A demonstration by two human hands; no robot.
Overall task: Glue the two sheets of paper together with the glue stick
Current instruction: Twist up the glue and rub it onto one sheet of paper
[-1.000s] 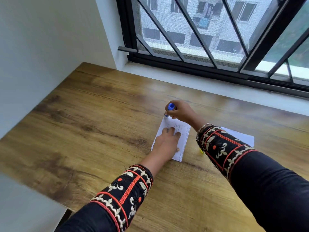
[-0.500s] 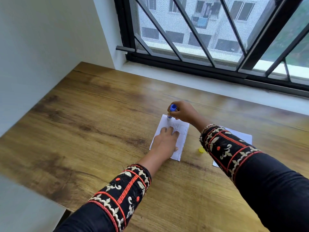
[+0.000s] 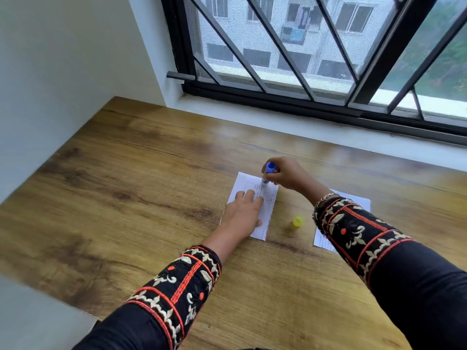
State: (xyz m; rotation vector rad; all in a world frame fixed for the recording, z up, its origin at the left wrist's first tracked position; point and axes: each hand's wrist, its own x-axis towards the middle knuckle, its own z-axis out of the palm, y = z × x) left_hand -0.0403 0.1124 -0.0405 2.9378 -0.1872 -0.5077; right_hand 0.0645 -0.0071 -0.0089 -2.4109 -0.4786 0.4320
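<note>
Two hands at the sheet (image 3: 268, 208): left hand (image 3: 243, 215) flat, pinning it; right hand (image 3: 288, 174) grips glue stick (image 3: 267, 174), tip down nr far edge. 2nd sheet (image 3: 364, 203) lies rightward, nearer right hand.

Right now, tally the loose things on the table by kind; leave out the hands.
Sheets: 2, left sheet under the left hand, right sheet partly under the right sleeve
Glue stick: 1, in the right hand
Yellow cap: 1
Total: 4

Glue stick (image 3: 268, 173): blue. Cap (image 3: 298, 221): yellow. Sheets (image 3: 267, 213): white, printed lines. Bench (image 3: 126, 198): brown woodgrain. Sleeves (image 3: 177, 286): black, red-and-cream embroidery.
</note>
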